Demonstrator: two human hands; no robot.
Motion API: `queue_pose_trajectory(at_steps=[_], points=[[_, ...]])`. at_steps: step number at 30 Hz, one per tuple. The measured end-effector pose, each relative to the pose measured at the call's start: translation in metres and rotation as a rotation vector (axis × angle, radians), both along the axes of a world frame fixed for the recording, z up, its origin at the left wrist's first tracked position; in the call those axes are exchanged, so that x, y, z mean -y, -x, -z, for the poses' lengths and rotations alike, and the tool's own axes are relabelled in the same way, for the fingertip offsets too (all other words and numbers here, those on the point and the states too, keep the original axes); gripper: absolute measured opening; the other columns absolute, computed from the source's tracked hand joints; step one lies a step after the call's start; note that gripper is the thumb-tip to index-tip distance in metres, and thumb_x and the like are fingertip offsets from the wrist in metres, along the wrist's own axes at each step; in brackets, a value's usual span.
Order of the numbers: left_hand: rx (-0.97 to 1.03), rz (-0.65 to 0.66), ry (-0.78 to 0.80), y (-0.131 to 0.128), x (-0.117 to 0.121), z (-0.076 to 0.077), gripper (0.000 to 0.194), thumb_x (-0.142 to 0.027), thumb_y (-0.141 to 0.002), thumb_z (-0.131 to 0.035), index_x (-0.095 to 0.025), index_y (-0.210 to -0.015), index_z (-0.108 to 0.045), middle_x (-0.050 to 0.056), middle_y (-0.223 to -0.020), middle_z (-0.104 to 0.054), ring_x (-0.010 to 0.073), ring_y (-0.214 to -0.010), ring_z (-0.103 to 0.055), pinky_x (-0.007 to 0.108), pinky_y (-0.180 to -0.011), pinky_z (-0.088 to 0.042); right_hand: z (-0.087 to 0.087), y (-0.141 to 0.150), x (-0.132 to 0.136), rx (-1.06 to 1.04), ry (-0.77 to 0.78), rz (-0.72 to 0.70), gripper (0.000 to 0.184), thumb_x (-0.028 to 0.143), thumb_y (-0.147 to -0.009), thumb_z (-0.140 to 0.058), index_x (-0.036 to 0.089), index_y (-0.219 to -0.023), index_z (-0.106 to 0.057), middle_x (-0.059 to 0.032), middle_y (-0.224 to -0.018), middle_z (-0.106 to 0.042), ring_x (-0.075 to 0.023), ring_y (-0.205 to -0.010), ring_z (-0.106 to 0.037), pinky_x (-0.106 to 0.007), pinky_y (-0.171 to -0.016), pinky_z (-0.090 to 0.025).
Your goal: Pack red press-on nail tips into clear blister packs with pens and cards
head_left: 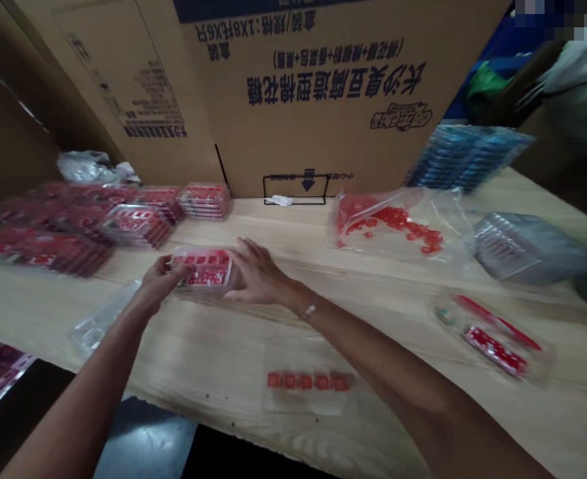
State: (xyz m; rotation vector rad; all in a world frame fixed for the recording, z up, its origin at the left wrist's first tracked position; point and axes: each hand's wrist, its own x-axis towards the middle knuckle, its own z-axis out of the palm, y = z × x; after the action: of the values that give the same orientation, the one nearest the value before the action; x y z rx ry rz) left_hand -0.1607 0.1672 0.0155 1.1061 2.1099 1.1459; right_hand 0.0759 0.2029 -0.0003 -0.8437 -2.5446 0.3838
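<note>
Clear plastic pack [207, 261], oblong and glossy, with red squares and a white-flecked red strip inside, is clamped at its left end by the fingers of the left hand [158, 285], over the pale wood-grained counter [208, 342]; at its right end, the fingers of the right hand [259, 274] are spread apart. Red pieces [426, 238] are contained in a crinkled transparent bag [456, 223]. On the brown cardboard carton [323, 140], “长沙臭豆腐造型棉花糖” and “规格:1X8托X6只” are printed upside down.

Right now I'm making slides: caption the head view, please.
Left hand grips a clear plastic tray of red pieces; right hand opposite.
</note>
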Motion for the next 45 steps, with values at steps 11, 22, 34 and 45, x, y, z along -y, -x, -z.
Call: queue_pose_trajectory(at_steps=[11, 22, 34, 45], points=[[-0.725, 1.117, -0.273, -0.133, 0.131, 0.045, 0.083, -0.061, -0.066, -0.067, -0.02, -0.135, -0.041, 0.017, -0.146, -0.037, 0.0376, -0.134, -0.033, 0.056, -0.104, -0.034, 0.066, -0.307, 0.119, 0.38, -0.036, 1.086, 0.055, 0.039, -0.094, -0.027, 0.008, -0.136, -0.043, -0.024, -0.139, -0.043, -0.0387, -0.13, -0.036, -0.06, -0.098, -0.034], [-0.886, 1.116, -0.18, -0.119, 0.197, 0.063, 0.07, -0.043, -0.075, -0.066, -0.02, -0.137, -0.041, 0.015, -0.15, -0.033, 0.034, -0.138, -0.029, 0.053, -0.105, -0.037, 0.03, -0.131, 0.168, 0.21, 0.138, 0.318, 0.073, 0.052, -0.085, -0.054, 0.016, -0.145, -0.032, -0.0158, -0.154, -0.02, -0.0351, -0.142, -0.013, -0.059, -0.111, -0.018], [-0.321, 0.964, -0.278, -0.162, 0.171, 0.03, 0.025, -0.03, -0.09, -0.047, -0.025, -0.111, -0.059, 0.005, -0.094, -0.071, 0.0178, -0.084, -0.066, 0.028, -0.071, -0.054, 0.002, -0.175, 0.194, -0.231, 0.196, 0.168, 0.028, 0.022, -0.09, -0.052, 0.023, -0.117, -0.058, -0.0071, -0.108, -0.065, -0.0191, -0.095, -0.064, -0.034, -0.08, -0.055], [-0.346, 0.685, -0.004, -0.216, 0.057, 0.054, 0.046, -0.024, -0.07, -0.063, -0.017, -0.116, -0.056, 0.007, -0.099, -0.06, 0.0214, -0.086, -0.062, 0.034, -0.078, -0.05, 0.039, -0.212, 0.065, -0.177, 0.232, 0.302, 0.035, 0.032, -0.087, -0.055, 0.016, -0.118, -0.06, -0.0135, -0.116, -0.06, -0.024, -0.111, -0.054, -0.044, -0.098, -0.042]])
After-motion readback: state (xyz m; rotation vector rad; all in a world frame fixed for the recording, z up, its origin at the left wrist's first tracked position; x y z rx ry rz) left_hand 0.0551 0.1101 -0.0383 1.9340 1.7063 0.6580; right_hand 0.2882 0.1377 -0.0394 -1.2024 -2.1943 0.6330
